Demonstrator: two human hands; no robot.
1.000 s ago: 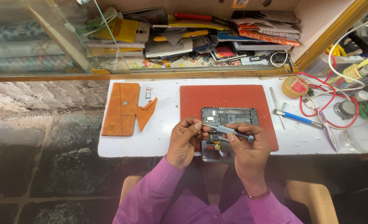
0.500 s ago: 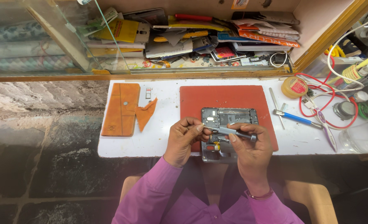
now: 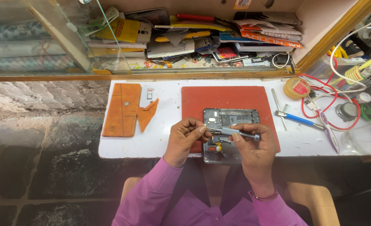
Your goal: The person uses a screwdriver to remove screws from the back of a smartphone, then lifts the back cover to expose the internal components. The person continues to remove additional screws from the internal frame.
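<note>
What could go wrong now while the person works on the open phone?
The opened phone hangs over the table edge, so it may tip off. The screwdriver in the right hand could slip and scratch the inside parts. Whatever small part the left hand pinches at the tip may drop.

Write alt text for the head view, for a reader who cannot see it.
A person's right hand holds a grey screwdriver over an opened phone on a red mat, while the left hand pinches its tip. An orange phone case lies to the left on the white table.
</note>
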